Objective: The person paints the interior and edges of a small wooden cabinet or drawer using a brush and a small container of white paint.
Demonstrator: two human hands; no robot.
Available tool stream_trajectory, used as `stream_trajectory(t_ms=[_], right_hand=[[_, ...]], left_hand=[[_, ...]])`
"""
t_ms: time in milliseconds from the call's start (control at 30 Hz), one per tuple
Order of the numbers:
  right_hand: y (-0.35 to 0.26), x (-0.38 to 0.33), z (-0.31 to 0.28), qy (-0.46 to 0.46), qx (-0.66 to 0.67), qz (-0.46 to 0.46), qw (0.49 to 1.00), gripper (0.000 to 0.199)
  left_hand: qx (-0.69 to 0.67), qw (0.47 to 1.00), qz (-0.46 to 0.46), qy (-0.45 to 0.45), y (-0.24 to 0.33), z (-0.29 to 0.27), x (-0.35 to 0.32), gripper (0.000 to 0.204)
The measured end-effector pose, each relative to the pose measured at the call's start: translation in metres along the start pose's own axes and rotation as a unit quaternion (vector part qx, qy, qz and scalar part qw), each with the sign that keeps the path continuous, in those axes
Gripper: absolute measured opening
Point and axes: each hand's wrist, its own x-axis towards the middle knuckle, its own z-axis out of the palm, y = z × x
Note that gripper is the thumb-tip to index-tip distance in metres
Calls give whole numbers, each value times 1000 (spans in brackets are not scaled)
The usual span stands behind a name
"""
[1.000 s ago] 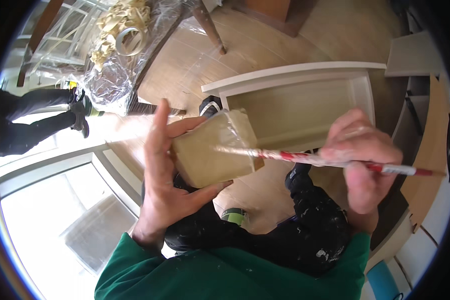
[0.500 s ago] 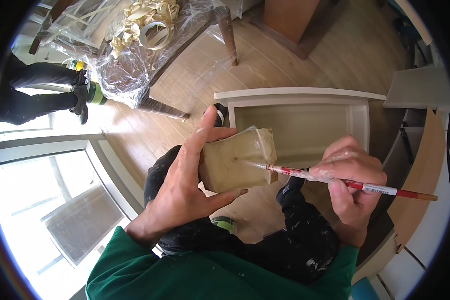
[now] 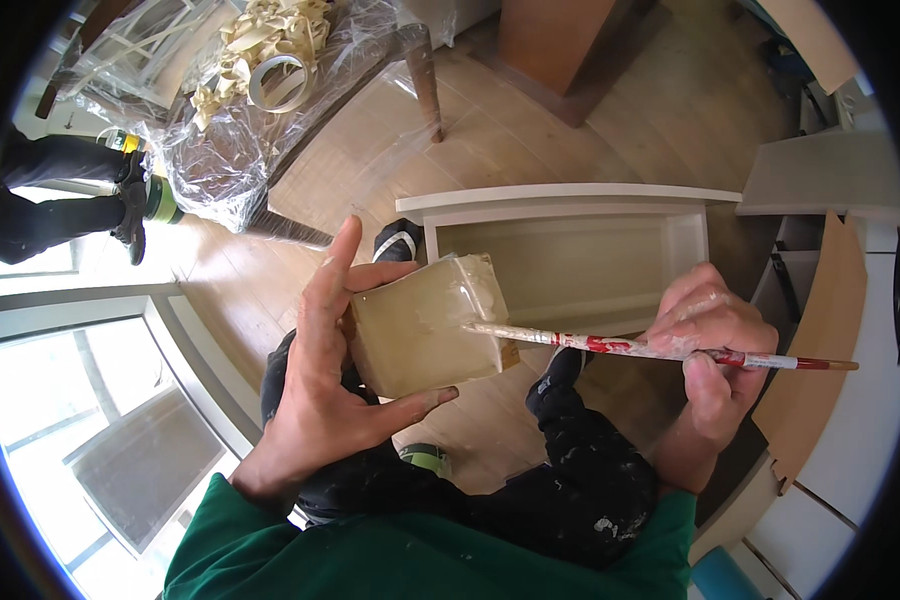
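Left hand (image 3: 335,375): fingers spread, gripping beige paint tub (image 3: 425,325).
Right hand (image 3: 715,345): pinching paintbrush (image 3: 630,346), tip at tub's rim.
Drawer (image 3: 570,205): just behind tub.

1. A home room under renovation, with a wooden plank floor (image 3: 530,130) and large windows (image 3: 90,420).
2. A table (image 3: 300,110) wrapped in plastic sheeting holds a tape roll (image 3: 278,82).
3. A pale painted drawer (image 3: 570,250) lies on the floor; paint spatters cover the trousers (image 3: 590,490).
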Motion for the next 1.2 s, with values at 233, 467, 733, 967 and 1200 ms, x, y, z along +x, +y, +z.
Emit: stream_trajectory(t_ms=[233,467,733,967,1200], right_hand=[[5,-3,-10,11,3,-12,1000,23],[23,-13,-21,54,66,8,996,23],[134,-45,-17,40,131,240,961,23],[292,-112,54,-14,112,385,916,24],[362,-132,110,-22,82,339,937,31]], left_hand=[[-9,1000,-1,6,2,2,2,132],[-62,997,-26,41,1,6,4,131],[-12,974,-1,226,-4,-1,12,128],[43,967,16,251,-9,-9,20,123],[156,951,2,267,-16,-21,19,120]])
